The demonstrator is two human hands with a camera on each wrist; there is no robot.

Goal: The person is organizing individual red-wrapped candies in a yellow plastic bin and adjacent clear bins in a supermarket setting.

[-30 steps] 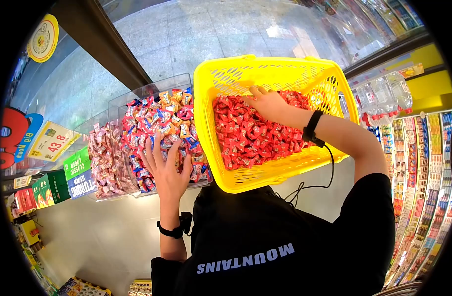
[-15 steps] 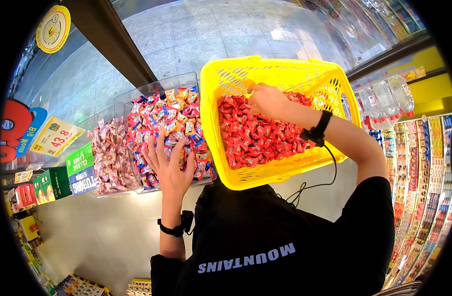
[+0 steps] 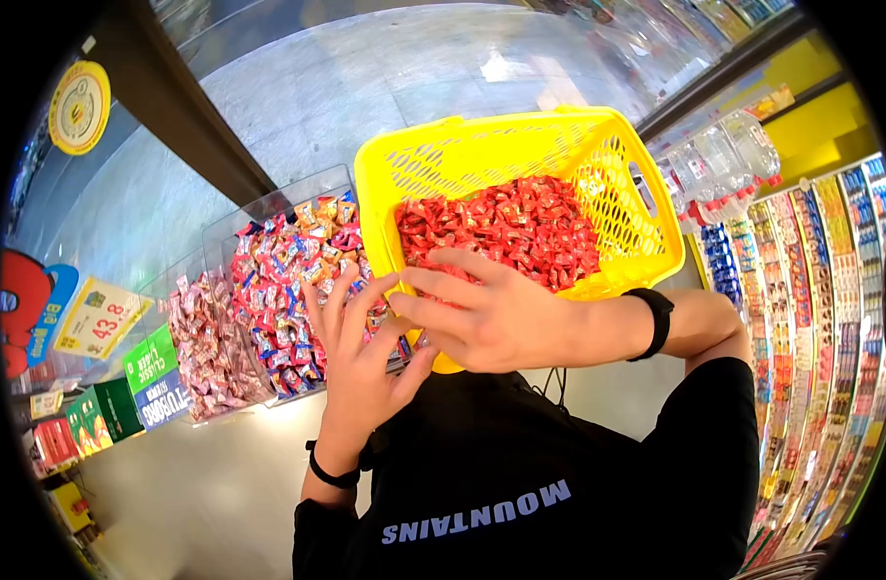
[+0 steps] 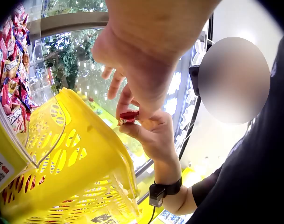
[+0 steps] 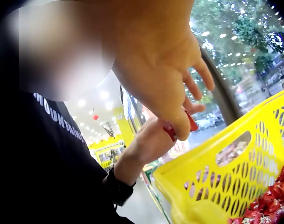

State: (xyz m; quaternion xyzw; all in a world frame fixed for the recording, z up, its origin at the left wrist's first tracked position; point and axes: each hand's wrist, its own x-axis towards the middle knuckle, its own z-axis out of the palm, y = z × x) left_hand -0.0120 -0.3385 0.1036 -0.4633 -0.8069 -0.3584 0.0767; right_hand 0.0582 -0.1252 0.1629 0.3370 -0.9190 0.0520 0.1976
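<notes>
A small red-wrapped candy (image 4: 129, 117) sits among the fingertips of both hands, in the two wrist views. My right hand (image 3: 506, 314) pinches it, its thumb across the wrapper in the right wrist view. Close beside it is my left hand (image 3: 363, 367), its fingers spread in the head view and their tips meeting the right hand's. I cannot tell whether the left fingers grip the candy too. Both hands are raised over the near left corner of a yellow basket (image 3: 462, 135), partly hiding it. Many red candies (image 3: 520, 227) fill its bottom.
Left of the basket, clear bins hold mixed-colour candies (image 3: 293, 280) and pink-wrapped candies (image 3: 216, 348). A yellow price sign (image 3: 102, 317) stands at the far left. Bottles (image 3: 718, 164) lie to the right, near packed shelves (image 3: 800, 338). A window runs along the back.
My right hand has come up out of the basket and across to the left hand, bringing a red candy. The left hand has shifted slightly toward it.
</notes>
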